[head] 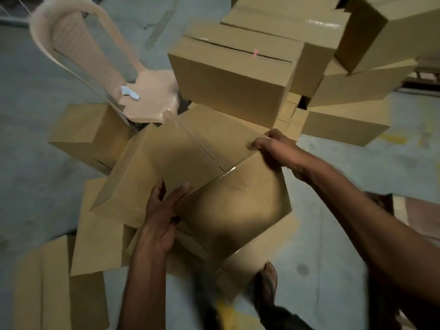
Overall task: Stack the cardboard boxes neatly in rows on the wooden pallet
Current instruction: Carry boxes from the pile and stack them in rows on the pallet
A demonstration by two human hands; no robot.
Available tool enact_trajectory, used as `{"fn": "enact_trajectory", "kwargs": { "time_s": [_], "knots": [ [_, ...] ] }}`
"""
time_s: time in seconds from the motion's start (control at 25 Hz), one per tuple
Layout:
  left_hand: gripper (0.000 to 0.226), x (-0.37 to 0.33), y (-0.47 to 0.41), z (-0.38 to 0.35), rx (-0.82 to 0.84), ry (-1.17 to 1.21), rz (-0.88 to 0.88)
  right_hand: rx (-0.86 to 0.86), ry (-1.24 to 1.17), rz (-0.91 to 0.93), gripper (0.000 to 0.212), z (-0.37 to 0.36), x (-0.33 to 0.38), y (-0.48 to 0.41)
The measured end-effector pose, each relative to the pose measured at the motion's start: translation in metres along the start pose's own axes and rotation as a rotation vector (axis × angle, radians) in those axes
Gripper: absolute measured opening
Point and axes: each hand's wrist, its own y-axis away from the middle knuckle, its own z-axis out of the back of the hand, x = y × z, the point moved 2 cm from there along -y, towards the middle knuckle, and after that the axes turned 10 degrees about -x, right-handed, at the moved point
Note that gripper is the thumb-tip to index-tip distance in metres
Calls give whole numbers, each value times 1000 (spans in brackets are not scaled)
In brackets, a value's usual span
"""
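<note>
Cardboard box (190,153), just in front of the plastic chair (147,96): plain brown corrugated card, top seam taped, edges square. The left hand (162,215) clasps its near corner and the right hand (269,144) curls over the far corner. Judged light, stiff and smooth-faced, so it is best carried by opposite corners or from beneath.
</note>
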Motion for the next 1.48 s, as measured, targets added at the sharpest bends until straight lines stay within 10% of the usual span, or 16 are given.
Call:
{"fn": "enact_trajectory", "kwargs": {
  "time_s": [0.52, 0.68, 0.84, 1.48],
  "knots": [
    [86, 35, 270, 42, 425, -614, -172, -365, -535, -259, 26, 71, -157, 439],
    [35, 83, 355, 31, 610, -683, -159, -512, -604, -313, 72, 87, -220, 536],
    [45, 162, 433, 31, 711, -763, -161, -612, -662, -327, 33, 103, -288, 641],
    [70, 448, 674, -29, 867, -861, -111, -800, -668, -362, 45, 236, -548, 900]
  ]
}}
